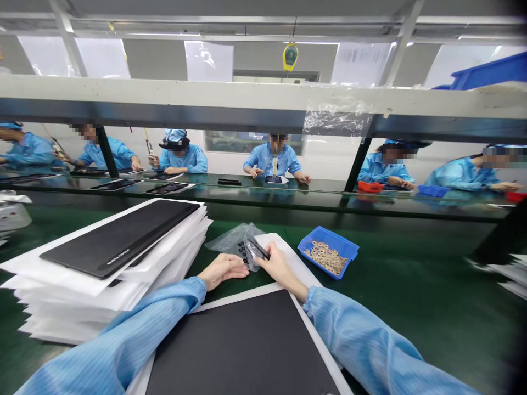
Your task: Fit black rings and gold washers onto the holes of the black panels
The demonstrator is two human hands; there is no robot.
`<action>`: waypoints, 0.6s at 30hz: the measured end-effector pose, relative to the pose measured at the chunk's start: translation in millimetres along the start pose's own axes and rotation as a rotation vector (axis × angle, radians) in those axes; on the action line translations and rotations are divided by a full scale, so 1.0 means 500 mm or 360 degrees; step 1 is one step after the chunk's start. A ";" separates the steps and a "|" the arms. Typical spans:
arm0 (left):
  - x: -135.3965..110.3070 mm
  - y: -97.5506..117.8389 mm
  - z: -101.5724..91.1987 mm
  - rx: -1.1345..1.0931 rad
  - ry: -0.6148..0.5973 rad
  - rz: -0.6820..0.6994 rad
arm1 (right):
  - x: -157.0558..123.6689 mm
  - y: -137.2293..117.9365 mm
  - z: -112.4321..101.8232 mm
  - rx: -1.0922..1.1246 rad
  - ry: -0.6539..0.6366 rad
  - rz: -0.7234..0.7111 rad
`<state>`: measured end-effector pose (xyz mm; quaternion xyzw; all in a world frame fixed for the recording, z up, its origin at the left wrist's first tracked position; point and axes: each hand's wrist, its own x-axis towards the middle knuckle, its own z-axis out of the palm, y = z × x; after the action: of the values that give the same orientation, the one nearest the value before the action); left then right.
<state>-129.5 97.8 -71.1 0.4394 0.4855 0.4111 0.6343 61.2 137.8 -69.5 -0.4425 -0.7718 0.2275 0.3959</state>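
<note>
A clear plastic bag [230,240] with several small black ring-like parts [242,251] lies on the green bench between my hands. My left hand [224,270] is at the bag's near edge, thumb and fingers brought together on it. From the right, my right hand [282,269] grips slim black tweezers [259,248], their tips pointing to the bag. Below both hands a large flat black panel [242,345] rests on white sheets. A blue tray [349,250] of small tan rings stands right of my right hand.
On the left is a tall stack of white sheets [164,274] with a black tablet-like panel [123,236] on top. A shelf beam [247,99] crosses above the bench. Several people in blue work across from me. More sheets [513,277] lie at the right edge.
</note>
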 end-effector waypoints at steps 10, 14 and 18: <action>0.000 -0.008 0.003 0.0306 -0.0060 0.0085 | 0.001 -0.048 0.000 -0.0167 -0.0229 -0.0419; 0.003 -0.010 0.001 0.0408 -0.0086 0.0142 | 0.001 -0.034 0.006 -0.0262 -0.0285 -0.0387; 0.008 -0.012 -0.003 0.0546 -0.0100 0.0229 | -0.001 -0.028 0.008 -0.0287 -0.0275 -0.0366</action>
<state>-129.5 100.3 -78.1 0.5872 0.4957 0.3525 0.5340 51.3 130.4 -62.2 -0.3638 -0.8658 0.1477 0.3102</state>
